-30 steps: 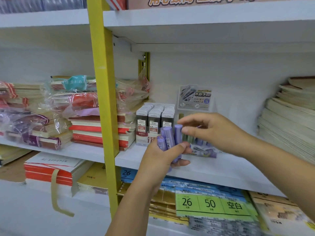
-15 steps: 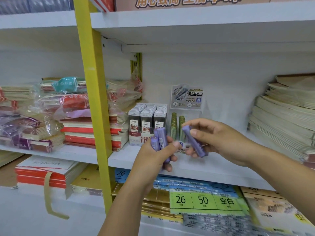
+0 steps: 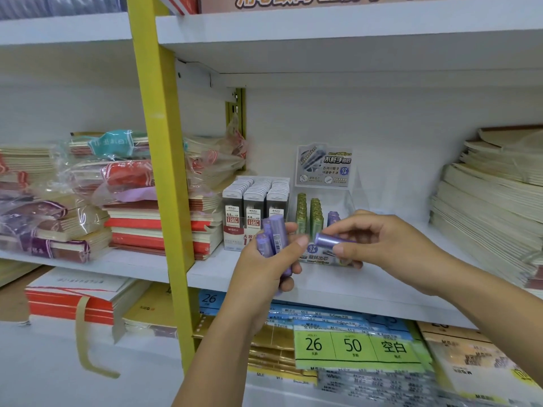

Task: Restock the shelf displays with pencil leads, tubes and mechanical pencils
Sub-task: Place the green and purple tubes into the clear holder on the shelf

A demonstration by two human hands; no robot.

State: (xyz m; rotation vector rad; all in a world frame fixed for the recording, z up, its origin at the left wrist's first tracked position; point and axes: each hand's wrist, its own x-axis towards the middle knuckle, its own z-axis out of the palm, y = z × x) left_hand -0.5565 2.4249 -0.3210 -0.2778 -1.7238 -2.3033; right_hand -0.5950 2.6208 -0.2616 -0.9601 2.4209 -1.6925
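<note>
Restock step in hand: feeding purple lead tubes one at a time into the clear display stand [image 3: 323,168]. Left hand [image 3: 264,271] is gripping the spare bundle of purple tubes [image 3: 274,235], about three, upright, fingers wrapped round them, in front of the grey lead boxes [image 3: 255,201]. Right hand [image 3: 393,248] is pinching a single purple tube [image 3: 326,240] between thumb and fingertips, holding it nearly level, just in front of the stand and above the shelf [image 3: 211,274]. The stand is showing green tubes [image 3: 313,214] filling the left rows and only a few purple ones [image 3: 333,217] in the right row. Next move, I'd judge: turning the tube upright and lowering it into that purple row without knocking its neighbours. Versus a second ago: the right hand was picking at the bundle; half a second ago the tube was out and slanting; now it's levelling off and sitting closer to the stand.
</note>
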